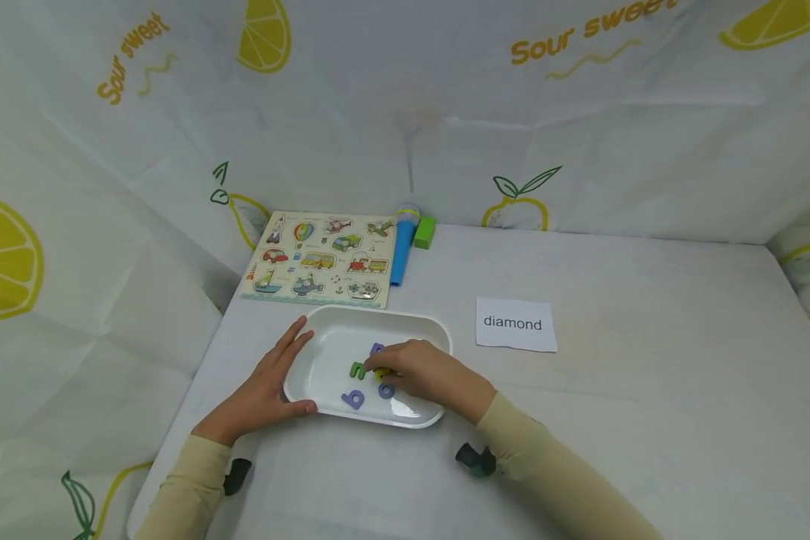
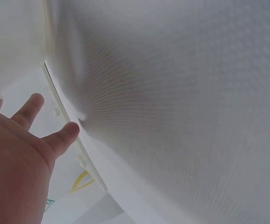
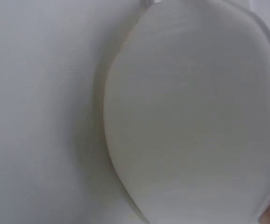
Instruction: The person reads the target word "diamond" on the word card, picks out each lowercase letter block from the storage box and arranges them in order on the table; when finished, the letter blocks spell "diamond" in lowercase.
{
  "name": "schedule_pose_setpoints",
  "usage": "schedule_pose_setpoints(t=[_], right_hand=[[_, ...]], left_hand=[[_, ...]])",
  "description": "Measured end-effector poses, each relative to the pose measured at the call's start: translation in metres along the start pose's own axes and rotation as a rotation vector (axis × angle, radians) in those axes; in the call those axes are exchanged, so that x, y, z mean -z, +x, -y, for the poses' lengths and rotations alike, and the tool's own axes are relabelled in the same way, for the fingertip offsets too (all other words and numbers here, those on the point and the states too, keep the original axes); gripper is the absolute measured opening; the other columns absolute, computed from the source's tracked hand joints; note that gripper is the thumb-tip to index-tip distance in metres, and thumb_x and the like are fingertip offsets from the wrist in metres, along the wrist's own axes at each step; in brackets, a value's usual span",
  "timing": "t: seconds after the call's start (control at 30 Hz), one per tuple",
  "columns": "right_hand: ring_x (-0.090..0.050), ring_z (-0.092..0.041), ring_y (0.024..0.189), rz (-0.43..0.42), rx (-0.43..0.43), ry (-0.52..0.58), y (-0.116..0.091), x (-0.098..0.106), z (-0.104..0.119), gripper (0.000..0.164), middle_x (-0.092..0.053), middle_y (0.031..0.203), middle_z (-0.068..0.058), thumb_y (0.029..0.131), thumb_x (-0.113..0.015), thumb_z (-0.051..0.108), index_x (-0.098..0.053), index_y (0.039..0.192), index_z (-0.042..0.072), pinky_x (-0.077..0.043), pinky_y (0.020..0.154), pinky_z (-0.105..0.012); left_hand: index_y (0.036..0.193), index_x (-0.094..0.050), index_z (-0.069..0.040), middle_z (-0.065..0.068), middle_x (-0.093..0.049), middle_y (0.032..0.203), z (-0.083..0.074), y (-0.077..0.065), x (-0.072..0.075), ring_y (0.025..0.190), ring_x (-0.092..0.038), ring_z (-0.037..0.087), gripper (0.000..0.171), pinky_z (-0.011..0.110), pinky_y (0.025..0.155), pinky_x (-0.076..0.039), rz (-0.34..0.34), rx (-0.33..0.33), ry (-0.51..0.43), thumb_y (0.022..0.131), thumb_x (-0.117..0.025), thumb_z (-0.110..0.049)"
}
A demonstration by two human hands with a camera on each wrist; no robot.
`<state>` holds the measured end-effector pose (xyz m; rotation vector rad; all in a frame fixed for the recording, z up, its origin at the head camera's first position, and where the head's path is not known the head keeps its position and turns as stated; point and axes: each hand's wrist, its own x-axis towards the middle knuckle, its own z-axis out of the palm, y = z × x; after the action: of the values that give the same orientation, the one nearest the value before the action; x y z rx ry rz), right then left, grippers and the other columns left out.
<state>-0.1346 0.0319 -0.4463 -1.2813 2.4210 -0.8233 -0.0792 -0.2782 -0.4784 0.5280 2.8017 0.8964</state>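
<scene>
In the head view my left hand (image 1: 263,386) rests at the left end of a white tray (image 1: 324,315), fingers spread along its rim and thumb by the near edge. The left wrist view shows that hand (image 2: 20,154) with straight fingers. Over the tray's right half, my right hand (image 1: 421,371) pinches a yellow letter (image 1: 381,373), partly hidden by its fingers. Around it in the tray lie a green letter n (image 1: 358,370), a purple ring-shaped letter (image 1: 386,391), a purple letter with a round loop (image 1: 354,399) and another purple letter (image 1: 376,349).
A word card (image 1: 516,325) reading "diamond" lies right of the tray. Behind the tray are a picture puzzle board (image 1: 324,259), a blue toy microphone (image 1: 401,247) and a green block (image 1: 424,232). A lemon-printed cloth (image 1: 378,112) hangs behind the table.
</scene>
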Motion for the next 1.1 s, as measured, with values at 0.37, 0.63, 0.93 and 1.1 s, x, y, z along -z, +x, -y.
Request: schedule_pose_setpoints(t=[0.37,0.63,0.93,1.1], right_hand=[[-0.070,-0.006,0.100,-0.231,0.110,0.125,-0.052,0.029,-0.005,0.039,-0.074,0.115,0.001,0.088,-0.079,0.006,-0.071,0.126,0.011,-0.056,0.085,-0.022],[-0.071,-0.008,0.082,-0.441,0.067,0.080,-0.101,0.052,-0.031,0.055,-0.072,0.102,0.002,0.075,-0.086,-0.007,-0.069,0.123,0.012,-0.057,0.074,-0.019],[-0.063,-0.004,0.078,-0.500,-0.060,0.012,-0.149,0.039,-0.062,0.044,-0.071,0.090,0.011,0.070,-0.087,-0.010,-0.074,0.106,0.012,-0.053,0.063,-0.022],[-0.060,-0.002,0.075,-0.474,-0.095,0.029,-0.158,0.020,-0.076,0.040,-0.069,0.087,0.011,0.072,-0.085,-0.009,-0.074,0.105,0.011,-0.052,0.062,-0.024]], left_hand=[[0.162,-0.021,-0.019,-0.004,0.000,0.170,0.001,-0.001,-0.001,0.150,-0.019,0.041,0.115,0.070,0.107,-0.032,-0.012,-0.006,-0.002,0.074,-0.085,-0.055],[0.163,-0.019,-0.021,-0.007,0.002,0.170,0.002,0.001,-0.001,0.151,-0.017,0.039,0.118,0.069,0.109,-0.031,-0.004,0.014,0.003,0.073,-0.086,-0.057],[0.163,-0.018,-0.021,-0.009,0.003,0.170,0.002,0.002,-0.002,0.152,-0.015,0.037,0.118,0.066,0.110,-0.031,0.006,0.024,-0.007,0.073,-0.086,-0.057],[0.163,-0.018,-0.022,-0.007,0.002,0.170,0.002,0.002,-0.001,0.152,-0.016,0.037,0.119,0.066,0.110,-0.032,0.003,0.031,0.003,0.072,-0.086,-0.058]])
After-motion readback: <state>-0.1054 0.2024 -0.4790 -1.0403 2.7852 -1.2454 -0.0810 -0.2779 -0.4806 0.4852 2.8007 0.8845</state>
